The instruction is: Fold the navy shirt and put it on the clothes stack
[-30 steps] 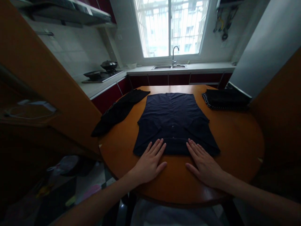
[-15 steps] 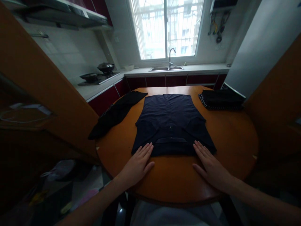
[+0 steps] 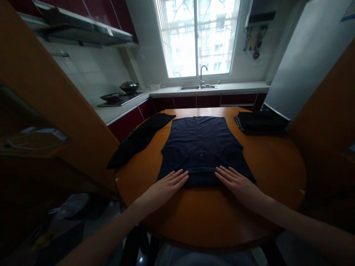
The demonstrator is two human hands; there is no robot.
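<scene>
A dark navy shirt (image 3: 201, 138) lies spread flat, its sleeves folded in over the body and its collar end towards me. My left hand (image 3: 170, 184) rests palm down on the near left part of the shirt, fingers stretched out. On the near right part lies my right hand (image 3: 235, 181), also flat with its fingers extended. Between the fingertips of both hands runs the collar band. Neither hand grips the cloth.
The shirt is on a round wooden table (image 3: 205, 221). A black garment (image 3: 141, 136) lies along the table's left edge. Folded dark clothes (image 3: 260, 122) are stacked at the far right. Beyond are a counter with a sink (image 3: 190, 88) and a stove (image 3: 122, 99).
Both hands have slid inwards and closer together over the near end of the shirt. The camera view has tilted up a little. The shirt stays laid out flat.
</scene>
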